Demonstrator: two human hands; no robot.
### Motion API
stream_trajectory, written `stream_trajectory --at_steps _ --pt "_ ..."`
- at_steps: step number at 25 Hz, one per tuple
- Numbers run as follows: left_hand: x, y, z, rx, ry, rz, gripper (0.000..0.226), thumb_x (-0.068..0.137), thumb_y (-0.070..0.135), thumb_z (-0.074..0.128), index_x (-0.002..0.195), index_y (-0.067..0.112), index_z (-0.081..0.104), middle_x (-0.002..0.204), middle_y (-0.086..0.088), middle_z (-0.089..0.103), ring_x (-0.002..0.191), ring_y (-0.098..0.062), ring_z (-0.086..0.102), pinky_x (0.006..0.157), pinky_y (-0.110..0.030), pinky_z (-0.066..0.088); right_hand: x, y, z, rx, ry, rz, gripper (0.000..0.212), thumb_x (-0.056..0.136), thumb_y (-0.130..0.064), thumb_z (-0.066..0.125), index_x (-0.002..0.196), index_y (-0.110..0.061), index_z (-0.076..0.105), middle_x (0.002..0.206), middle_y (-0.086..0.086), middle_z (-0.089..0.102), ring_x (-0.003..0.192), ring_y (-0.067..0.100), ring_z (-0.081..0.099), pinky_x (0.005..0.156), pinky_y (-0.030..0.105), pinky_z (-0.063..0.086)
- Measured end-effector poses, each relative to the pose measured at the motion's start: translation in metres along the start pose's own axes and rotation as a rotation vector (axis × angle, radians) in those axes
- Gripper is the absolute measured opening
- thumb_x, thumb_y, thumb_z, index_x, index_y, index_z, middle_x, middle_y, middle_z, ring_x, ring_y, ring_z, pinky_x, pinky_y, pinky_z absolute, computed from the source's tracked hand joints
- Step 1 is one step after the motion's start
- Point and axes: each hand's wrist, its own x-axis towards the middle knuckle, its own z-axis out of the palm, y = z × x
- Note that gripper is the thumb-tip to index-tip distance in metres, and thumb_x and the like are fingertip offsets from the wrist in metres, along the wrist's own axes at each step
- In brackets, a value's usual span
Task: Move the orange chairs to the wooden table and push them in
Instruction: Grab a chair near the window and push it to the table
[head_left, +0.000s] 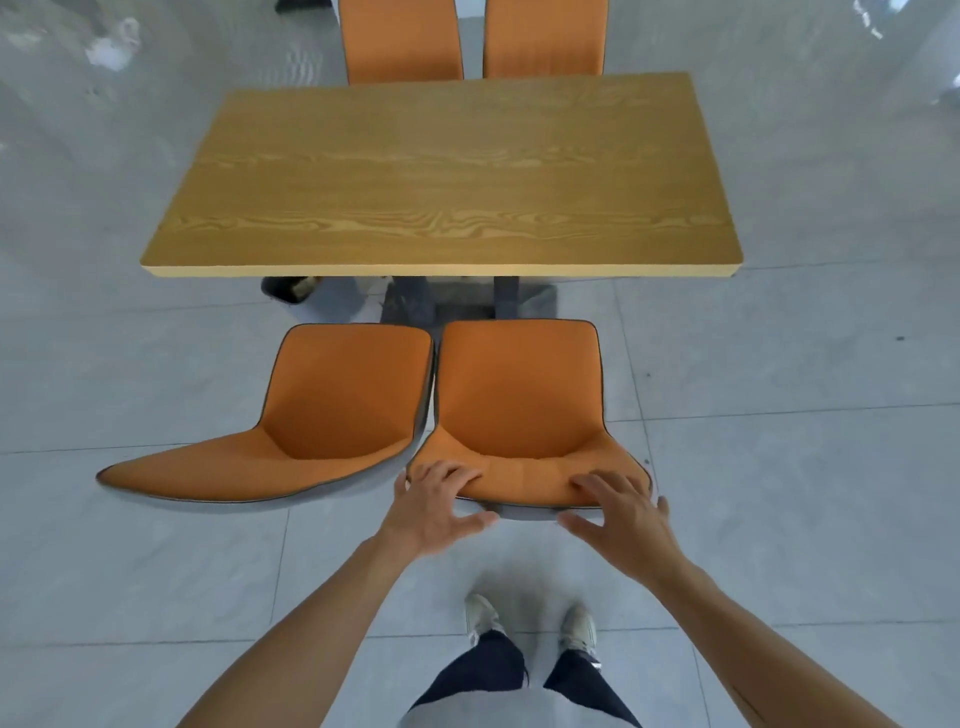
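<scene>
Both hands, left hand (434, 506) and right hand (621, 519), with fingers (452, 475) curled over the right chair (519, 395)'s backrest top; beyond them, short of the tabletop (441, 176), it may scrape the left chair (332, 400) alongside if pushed askew.

Orange chairs (519, 395) with dark edging, honey wooden table (441, 176) with wavy grain, pale grey floor tiles (779, 415).
</scene>
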Motion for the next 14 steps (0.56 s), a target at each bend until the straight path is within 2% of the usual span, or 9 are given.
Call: stream_trajectory --at_steps 6,10,14 --pt "0.005 -0.003 0.013 -0.034 0.079 0.010 0.085 0.066 0.092 0.032 0.134 0.043 0.043 0.137 0.013 0.041 0.132 -0.016 0.031 0.110 -0.052 0.028 0.009 -0.007 0.020 -0.076 0.068 -0.002 0.080 0.066 -0.087 0.048 0.132 -0.041 0.048 0.139 -0.013 0.047 0.133 0.022 0.032 0.101 0.067 0.028" --pt "0.010 -0.004 0.019 -0.092 0.141 0.031 0.079 0.067 0.088 0.041 0.129 0.040 0.048 0.132 0.012 0.044 0.128 -0.018 0.032 0.108 -0.051 0.031 0.014 -0.004 0.026 -0.061 0.142 -0.010 0.078 0.063 -0.084 0.057 0.126 -0.038 0.056 0.132 -0.009 0.055 0.126 0.027 0.037 0.097 0.071 0.029" --pt "0.013 -0.004 0.025 -0.133 0.190 0.027 0.072 0.066 0.083 0.046 0.123 0.039 0.051 0.126 0.014 0.044 0.123 -0.016 0.031 0.105 -0.051 0.033 0.017 -0.003 0.022 -0.067 0.139 -0.022 0.075 0.065 -0.080 0.062 0.126 -0.037 0.058 0.130 -0.008 0.057 0.124 0.028 0.039 0.096 0.072 0.030"
